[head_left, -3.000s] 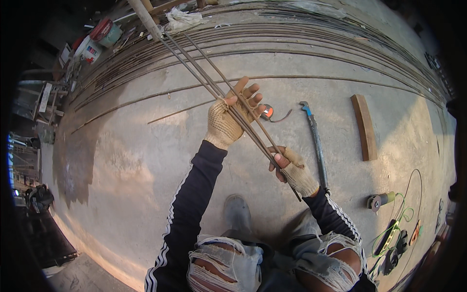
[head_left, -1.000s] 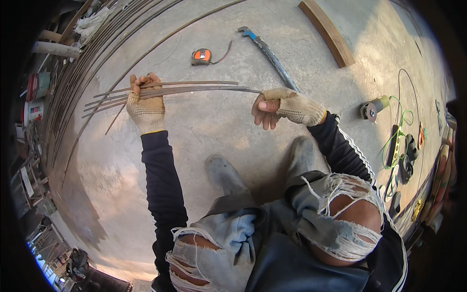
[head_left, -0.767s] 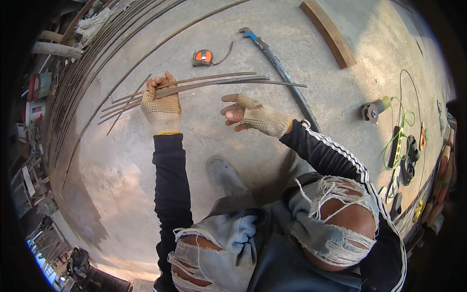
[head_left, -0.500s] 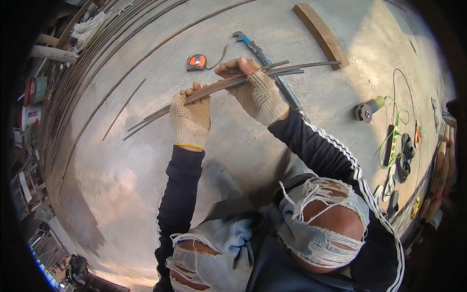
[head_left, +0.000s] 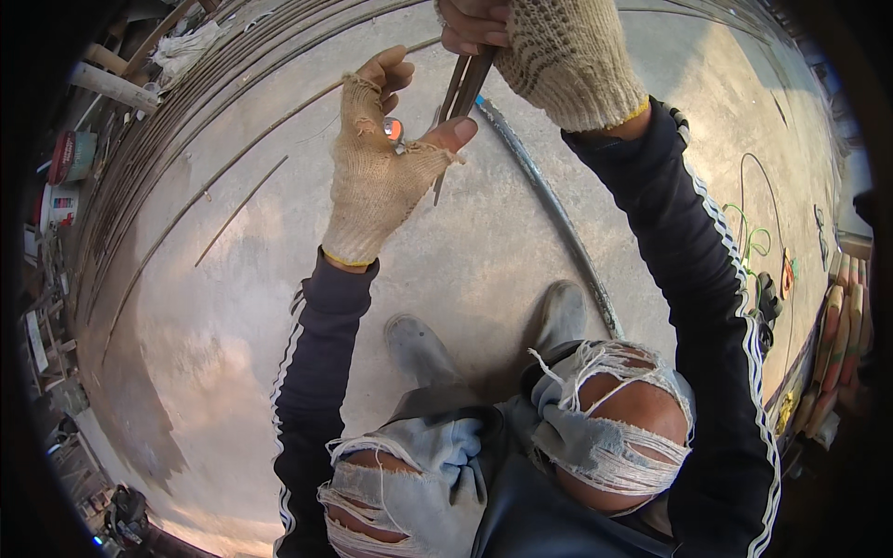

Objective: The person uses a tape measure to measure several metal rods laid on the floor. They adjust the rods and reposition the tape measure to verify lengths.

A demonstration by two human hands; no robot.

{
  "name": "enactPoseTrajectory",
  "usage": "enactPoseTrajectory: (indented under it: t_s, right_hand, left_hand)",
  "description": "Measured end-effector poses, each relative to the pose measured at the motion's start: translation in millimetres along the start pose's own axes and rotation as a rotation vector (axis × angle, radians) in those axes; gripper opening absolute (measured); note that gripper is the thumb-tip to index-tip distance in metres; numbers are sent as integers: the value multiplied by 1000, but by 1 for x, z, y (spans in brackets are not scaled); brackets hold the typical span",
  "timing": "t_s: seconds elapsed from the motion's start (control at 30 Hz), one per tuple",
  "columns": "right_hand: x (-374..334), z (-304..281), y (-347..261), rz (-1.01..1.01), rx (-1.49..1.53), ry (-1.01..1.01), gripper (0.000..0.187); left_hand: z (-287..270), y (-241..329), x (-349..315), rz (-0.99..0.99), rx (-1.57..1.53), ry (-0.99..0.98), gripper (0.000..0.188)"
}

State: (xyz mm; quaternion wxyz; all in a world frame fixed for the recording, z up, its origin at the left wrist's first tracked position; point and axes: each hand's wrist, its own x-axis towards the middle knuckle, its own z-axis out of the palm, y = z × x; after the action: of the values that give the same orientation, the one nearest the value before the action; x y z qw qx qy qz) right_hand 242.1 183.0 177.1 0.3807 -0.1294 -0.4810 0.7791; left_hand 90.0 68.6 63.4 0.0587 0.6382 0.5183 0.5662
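Toward 1 o'clock, the person's right hand [head_left: 567, 60], in a cream knitted glove with bare fingertips, is wrapped around a bundle of thin, rust-brown metal rods [head_left: 469, 88], its fingers folded closely on them. The top edge cuts off part of that hand and the rods' upper ends.

The rods have swung round: half a second ago they lay across both hands, from about 8 to 2 o'clock, and now they stand steeply near 12 o'clock, lower ends tipped toward 7. The left hand [head_left: 377, 163], in a matching glove at 11 o'clock, has let go its wrap; its fingers curl loosely, well apart from the outstretched thumb. The thumb tip crosses the rods, but whether it touches them cannot be told. The change seems to leave the right hand bearing the bundle and the left free to steady or square it.

An orange-faced tape measure [head_left: 394, 130] shows behind the left hand. A long, scuffed blue-grey metal bar [head_left: 549, 197] runs along the concrete from 12 toward 4 o'clock. One short brown rod [head_left: 240, 212] lies apart, between 9 and 10, with long dark rods [head_left: 126, 186] beyond.
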Motion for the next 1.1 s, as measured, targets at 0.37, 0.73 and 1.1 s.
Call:
enactPoseTrajectory:
  t_s: [0.37, 0.73, 1.1]
  right_hand:
    - [-16, 52, 44, -84, -573, 41, 43]
    - [-1, 43, 89, -133, -863, 65, 54]
    - [-17, -2, 117, -303, -971, -56, 92]
  left_hand:
    - [6, -39, -6, -439, -349, -259, 31]
    - [13, -79, -42, -295, -21, -302, 27]
    - [1, -49, -37, -787, -894, 316, 22]
